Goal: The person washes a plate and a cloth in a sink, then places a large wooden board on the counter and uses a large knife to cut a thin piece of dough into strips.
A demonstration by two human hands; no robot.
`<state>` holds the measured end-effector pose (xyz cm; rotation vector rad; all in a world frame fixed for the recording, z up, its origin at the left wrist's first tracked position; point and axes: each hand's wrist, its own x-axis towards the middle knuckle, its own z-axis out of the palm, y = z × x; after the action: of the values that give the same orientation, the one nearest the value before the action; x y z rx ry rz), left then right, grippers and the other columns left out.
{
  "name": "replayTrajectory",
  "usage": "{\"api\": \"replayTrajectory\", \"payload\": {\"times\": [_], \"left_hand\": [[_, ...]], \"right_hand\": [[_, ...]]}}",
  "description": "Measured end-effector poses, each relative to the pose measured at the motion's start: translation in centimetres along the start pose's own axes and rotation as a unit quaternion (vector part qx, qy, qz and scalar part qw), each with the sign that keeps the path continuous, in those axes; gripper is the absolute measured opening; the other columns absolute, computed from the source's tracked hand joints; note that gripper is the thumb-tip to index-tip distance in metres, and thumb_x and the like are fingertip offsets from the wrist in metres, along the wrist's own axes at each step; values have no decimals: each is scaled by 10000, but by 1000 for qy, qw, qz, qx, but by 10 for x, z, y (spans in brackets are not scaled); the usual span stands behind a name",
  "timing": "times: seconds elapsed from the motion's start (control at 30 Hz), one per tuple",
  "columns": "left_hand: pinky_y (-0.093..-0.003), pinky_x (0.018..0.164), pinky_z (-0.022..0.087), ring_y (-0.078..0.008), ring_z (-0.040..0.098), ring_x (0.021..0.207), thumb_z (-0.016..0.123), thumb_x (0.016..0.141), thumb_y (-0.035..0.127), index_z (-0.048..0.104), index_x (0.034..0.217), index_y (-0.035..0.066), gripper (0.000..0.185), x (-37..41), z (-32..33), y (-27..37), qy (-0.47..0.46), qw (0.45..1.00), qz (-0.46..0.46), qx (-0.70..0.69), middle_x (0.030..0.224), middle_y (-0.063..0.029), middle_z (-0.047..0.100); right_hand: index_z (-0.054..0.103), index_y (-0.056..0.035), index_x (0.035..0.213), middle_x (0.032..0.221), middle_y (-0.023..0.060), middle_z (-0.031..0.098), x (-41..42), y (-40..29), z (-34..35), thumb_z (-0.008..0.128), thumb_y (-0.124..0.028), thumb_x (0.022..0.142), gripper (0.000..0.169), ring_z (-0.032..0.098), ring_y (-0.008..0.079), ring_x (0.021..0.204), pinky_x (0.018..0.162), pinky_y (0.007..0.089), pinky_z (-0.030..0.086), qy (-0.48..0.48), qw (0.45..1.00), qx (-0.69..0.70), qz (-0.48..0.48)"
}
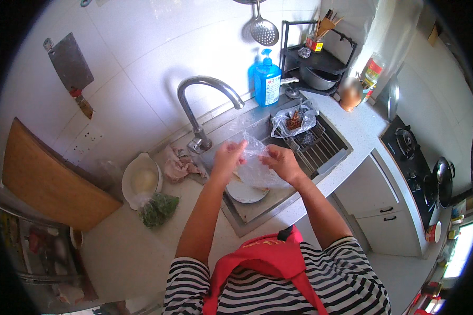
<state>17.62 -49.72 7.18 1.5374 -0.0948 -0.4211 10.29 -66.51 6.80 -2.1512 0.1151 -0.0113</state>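
Over the sink (240,226), my left hand (231,156) and my right hand (280,162) each pinch a clear plastic bag (256,167), which hangs spread between them. Both hands are slightly blurred. Beneath the bag, a white plate (246,193) lies in the sink, partly hidden, with something yellowish at its edge that I cannot make out. A chrome faucet (209,80) arches behind my hands. On the wire drainer (319,151) at the sink's right sits another clear bag (311,118), opened around reddish-brown bits of food (294,121).
Left of the sink are a pink cloth (177,167), a white oval dish (128,183) and bagged leafy greens (159,210). A wooden board (51,177) leans on the wall. Behind the drainer stand a blue pump bottle (267,84) and a black rack (319,59). A gas stove (408,169) is at right.
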Motion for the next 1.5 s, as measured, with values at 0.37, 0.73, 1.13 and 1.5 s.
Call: {"api": "replayTrajectory", "payload": {"times": [0.37, 0.73, 1.13, 1.5], "left_hand": [[-241, 658, 430, -108, 525, 756, 574, 791, 182, 491, 885, 38, 191, -16, 27, -54, -20, 997, 30, 70, 837, -38, 540], [-266, 619, 463, -123, 553, 711, 470, 854, 164, 519, 887, 55, 124, -33, 16, -55, -48, 985, -42, -160, 815, -39, 567], [-234, 603, 448, -105, 536, 698, 535, 801, 79, 508, 910, 57, 114, -34, -22, -88, 28, 977, -32, -209, 797, -15, 550], [-258, 693, 448, -135, 526, 819, 518, 789, 34, 475, 968, 32, 184, -32, -2, -66, -135, 972, -101, -161, 931, -43, 536]], "right_hand": [[368, -53, 1199, 1112, 74, 430, -22, 5, 36, 453, -24, 722, 486, 445, 200, 999, 806, 397, 452, -144, 836, 527, 49], [546, -35, 1012, 805, 96, 610, -19, 58, 56, 608, -231, 754, 330, 578, 179, 760, 677, 309, 450, 16, 982, 178, 62], [519, -18, 817, 803, 156, 559, -29, 86, 52, 513, -158, 778, 145, 525, 322, 799, 702, 388, 419, 285, 955, 29, 78], [478, -104, 1103, 894, 27, 538, -24, 66, 61, 621, -194, 740, 401, 517, 129, 774, 594, 286, 465, -32, 882, 420, 212]]}}
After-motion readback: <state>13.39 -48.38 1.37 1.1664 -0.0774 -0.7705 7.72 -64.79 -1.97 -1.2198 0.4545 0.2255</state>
